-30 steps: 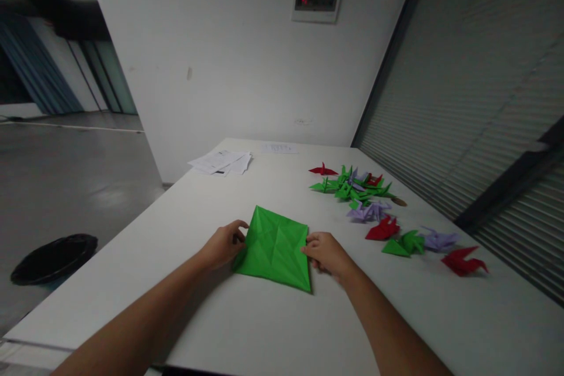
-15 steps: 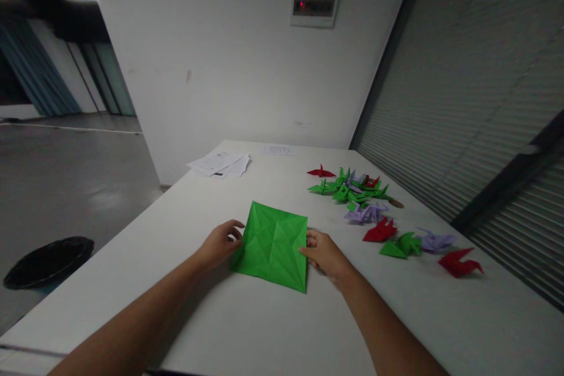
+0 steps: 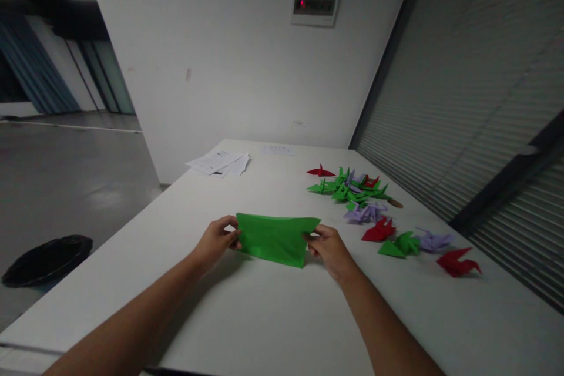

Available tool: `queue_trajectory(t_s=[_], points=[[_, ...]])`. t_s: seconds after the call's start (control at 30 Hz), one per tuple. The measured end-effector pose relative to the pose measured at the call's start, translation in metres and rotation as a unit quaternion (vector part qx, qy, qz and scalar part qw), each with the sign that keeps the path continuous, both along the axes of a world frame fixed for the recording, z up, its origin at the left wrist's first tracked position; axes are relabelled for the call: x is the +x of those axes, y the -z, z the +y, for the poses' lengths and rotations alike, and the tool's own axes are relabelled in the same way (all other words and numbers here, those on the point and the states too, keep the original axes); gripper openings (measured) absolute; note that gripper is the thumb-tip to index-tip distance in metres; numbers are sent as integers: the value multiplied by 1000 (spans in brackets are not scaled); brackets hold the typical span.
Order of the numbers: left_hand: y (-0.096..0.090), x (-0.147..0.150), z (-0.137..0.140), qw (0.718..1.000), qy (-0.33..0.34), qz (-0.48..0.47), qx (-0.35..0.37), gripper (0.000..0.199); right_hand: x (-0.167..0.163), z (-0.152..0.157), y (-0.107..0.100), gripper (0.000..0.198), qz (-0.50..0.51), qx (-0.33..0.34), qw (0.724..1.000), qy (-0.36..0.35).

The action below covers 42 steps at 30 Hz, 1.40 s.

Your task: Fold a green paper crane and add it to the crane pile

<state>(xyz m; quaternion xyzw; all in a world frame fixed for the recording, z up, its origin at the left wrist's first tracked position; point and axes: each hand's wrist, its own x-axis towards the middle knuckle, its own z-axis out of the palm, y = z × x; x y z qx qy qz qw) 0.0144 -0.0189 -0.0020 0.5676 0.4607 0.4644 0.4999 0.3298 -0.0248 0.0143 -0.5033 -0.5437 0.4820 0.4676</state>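
Paper sheet, bright green and four-sided (image 3: 274,239), lower centre of frame: my left hand (image 3: 218,239), fingers curled nearly closed, pinches its left edge; my right hand (image 3: 329,249), likewise curled, grips its right end; green, red and lilac folded-paper birds (image 3: 346,192) lie right of centre!

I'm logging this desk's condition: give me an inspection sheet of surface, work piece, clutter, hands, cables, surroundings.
Surface: smooth white table.
Work piece: green paper sheet, straight-edged, held at both sides.
Clutter: folded red, green and lilac paper birds, right; loose white printed papers, far left.
Hands: left hand at the sheet's left edge, right hand at its right, both gripping.
Cables: nothing seen on the table.
Surroundings: round black-lined bin left of the table; white wall box with a red light; grey slatted blinds, right.
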Motion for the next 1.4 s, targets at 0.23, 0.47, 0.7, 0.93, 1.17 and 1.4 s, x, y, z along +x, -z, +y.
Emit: queue_trajectory(t_s=[0.23, 0.47, 0.7, 0.93, 1.17, 1.4], points=[[-1, -2, 0, 999, -14, 17, 28, 23, -2, -4, -4, 38, 45, 49, 998, -22], [-9, -3, -2, 995, -52, 30, 83, 25, -1, -7, 0, 50, 19, 32, 999, -18], [-10, -3, -1, 996, -33, 56, 57, 31, 0, -6, -1, 46, 63, -1, 998, -4], [-10, -5, 2, 997, -13, 66, 27, 32, 0, -3, 1, 42, 85, -24, 995, 37], [1, -10, 5, 994, 9, 86, -61, 55, 3, 3, 8, 42, 81, -1, 993, 84], [9, -11, 11, 996, -8, 89, 16, 25, 5, 0, 3, 43, 10, 9, 1000, 20]])
